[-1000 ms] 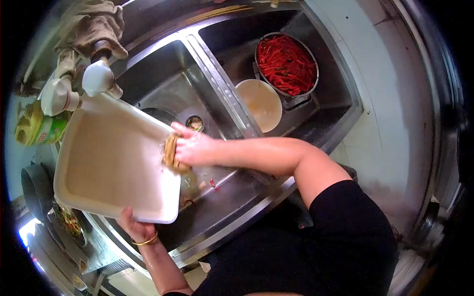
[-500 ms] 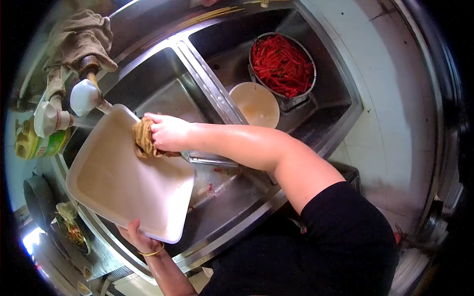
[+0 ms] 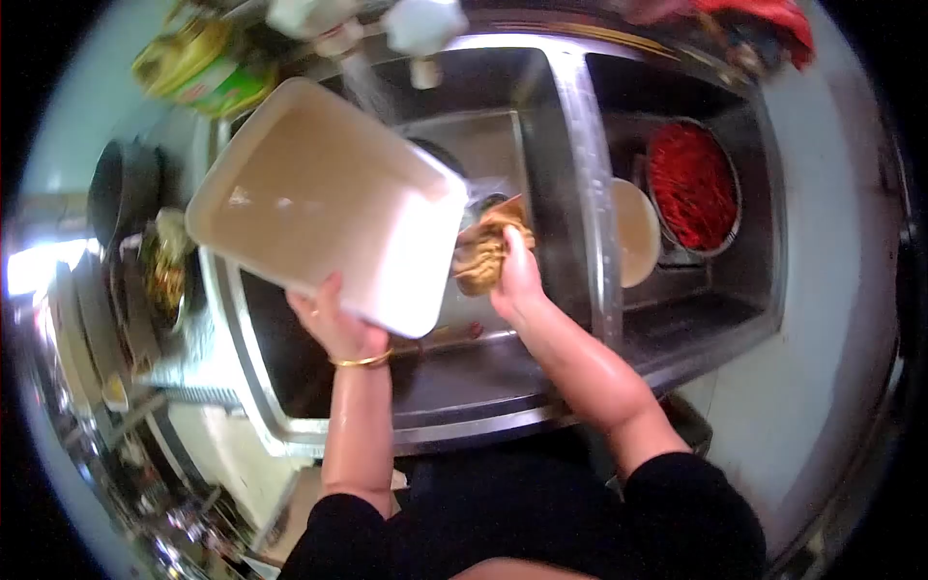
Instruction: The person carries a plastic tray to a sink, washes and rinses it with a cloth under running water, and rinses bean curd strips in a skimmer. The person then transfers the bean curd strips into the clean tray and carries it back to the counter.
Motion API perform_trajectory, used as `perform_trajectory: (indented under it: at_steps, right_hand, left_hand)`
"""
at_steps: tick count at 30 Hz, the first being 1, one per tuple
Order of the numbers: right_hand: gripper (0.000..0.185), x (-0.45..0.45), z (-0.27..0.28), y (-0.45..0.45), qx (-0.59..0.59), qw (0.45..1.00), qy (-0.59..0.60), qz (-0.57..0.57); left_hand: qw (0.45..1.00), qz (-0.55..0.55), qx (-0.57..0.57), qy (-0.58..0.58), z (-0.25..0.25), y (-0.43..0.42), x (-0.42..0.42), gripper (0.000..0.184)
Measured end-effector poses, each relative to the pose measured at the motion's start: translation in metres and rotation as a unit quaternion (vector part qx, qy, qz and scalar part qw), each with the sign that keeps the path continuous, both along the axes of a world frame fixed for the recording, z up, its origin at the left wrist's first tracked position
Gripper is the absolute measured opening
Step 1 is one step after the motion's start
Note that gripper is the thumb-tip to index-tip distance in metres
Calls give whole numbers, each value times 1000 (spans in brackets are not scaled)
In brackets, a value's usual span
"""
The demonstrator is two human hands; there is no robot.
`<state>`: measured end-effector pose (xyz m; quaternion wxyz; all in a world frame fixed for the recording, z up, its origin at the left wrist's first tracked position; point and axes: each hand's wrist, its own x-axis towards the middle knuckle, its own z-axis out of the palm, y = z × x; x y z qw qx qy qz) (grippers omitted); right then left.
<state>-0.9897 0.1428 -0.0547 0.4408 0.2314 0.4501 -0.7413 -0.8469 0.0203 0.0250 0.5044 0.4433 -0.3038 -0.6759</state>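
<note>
My left hand (image 3: 335, 321) grips the near rim of a white rectangular plastic tub (image 3: 319, 203), its thumb over the edge. The tub is tilted above the left sink basin, its hollow side facing me. My right hand (image 3: 520, 274) is closed around a bunched brown cloth (image 3: 483, 253) just right of the tub's rim; some fingers are hidden behind the cloth. Whether cloth and tub touch I cannot tell. Behind the tub, water sprays from a white-headed faucet (image 3: 333, 29) into the basin.
A metal divider (image 3: 588, 193) separates the two sink basins (image 3: 691, 314). In the right one are a round container of red chilies (image 3: 694, 184) and a pale bowl (image 3: 633, 232). A yellow-green jug (image 3: 208, 72) stands at back left; a dark pan (image 3: 124, 188) is at left.
My right hand and the cloth have moved from inside the tub to beyond its right side. The camera view has turned, and the tub appears higher in it.
</note>
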Motion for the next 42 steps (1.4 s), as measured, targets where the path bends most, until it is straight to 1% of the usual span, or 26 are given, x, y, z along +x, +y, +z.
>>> perform_trajectory:
  at_steps: [1, 2, 3, 5, 7, 8, 9, 11, 13, 15, 16, 20, 21, 25, 28, 29, 31, 32, 33, 35, 36, 37, 38, 39, 41, 42]
  right_hand:
    - [44, 13, 4, 3, -15, 1000, -6, 4]
    - [51, 24, 1, 4, -3, 998, -21, 66]
    - [46, 36, -2, 9, -45, 991, 46, 120]
    - [45, 35, 21, 12, -53, 974, 119, 184]
    - [49, 25, 33, 21, -33, 953, 174, 248]
    - [54, 26, 47, 22, 16, 957, 180, 227]
    - [55, 25, 52, 26, 26, 946, 229, 229]
    - [56, 22, 38, 36, 32, 917, 341, 205]
    - [52, 13, 65, 33, 55, 893, 402, 197]
    - [51, 8, 68, 37, 96, 849, 484, 187]
    - [50, 7, 70, 38, 112, 832, 509, 191]
    - [47, 6, 71, 34, 135, 784, 579, 180]
    - [46, 1, 66, 34, 125, 796, 562, 187]
    - [38, -21, 26, 26, 95, 862, 457, 196]
    - [32, -21, 4, 9, 92, 930, 307, 182]
    - [28, -24, -6, 6, 76, 935, 283, 202]
    - [21, -26, -18, -6, 36, 946, 259, 193]
    - [19, -27, -15, -11, 24, 947, 253, 198]
    - [16, -28, -7, -14, 14, 948, 246, 202]
    - [14, -39, 7, -15, 6, 943, 238, 231]
    - [13, -48, 13, -13, 8, 937, 235, 260]
    - [13, -60, 16, -10, 10, 929, 231, 290]
    - [12, -76, 5, -5, -41, 919, 239, 312]
    - [14, -82, 26, -7, -1, 895, 277, 351]
    - [21, -100, 32, -8, -77, 926, 204, 309]
    - [37, -107, 35, -10, -89, 921, 210, 315]
  left_hand:
    - [999, 7, 13, 37, -5, 3, -4, 63]
    - [998, 43, 37, 9, -7, 8, -12, 50]
    - [998, 35, 48, 21, -12, 13, -15, 47]
    - [983, -8, 111, 149, -24, 30, -14, 45]
    - [955, -65, 224, 186, -24, 29, -1, 44]
    - [934, -93, 277, 204, -24, 28, 4, 44]
    - [930, -105, 306, 173, -34, 24, 7, 40]
    - [964, -51, 260, 4, -54, 3, -6, 36]
    - [971, -25, 236, -25, -65, -39, -13, 32]
    - [948, -134, 274, 93, -162, -91, -2, 30]
    - [947, -149, 271, 90, -164, -98, -8, 29]
    - [940, -185, 256, 125, -155, -117, -22, 29]
    - [939, -188, 251, 145, -153, -121, -21, 32]
    - [969, -180, 87, 143, -68, -124, -2, 43]
    - [970, -191, -15, 153, 0, -115, 13, 49]
    - [968, -195, -55, 146, 18, -109, 16, 51]
    - [981, -159, -56, 93, 39, -101, 27, 53]
    - [944, -192, -251, -97, 45, -103, 43, 51]
    - [834, -209, -430, -273, 51, -107, 60, 50]
    - [834, -272, -437, -199, 67, -106, 73, 51]
    - [848, -264, -448, -101, 73, -105, 67, 64]
    - [793, -256, -526, -168, 82, -119, 63, 81]
    - [732, -235, -599, -227, 90, -134, 59, 98]
    - [667, -254, -640, -287, 103, -139, 57, 96]
    - [517, -273, -719, -375, 129, -149, 55, 98]
    - [543, -308, -708, -330, 119, -153, 57, 92]
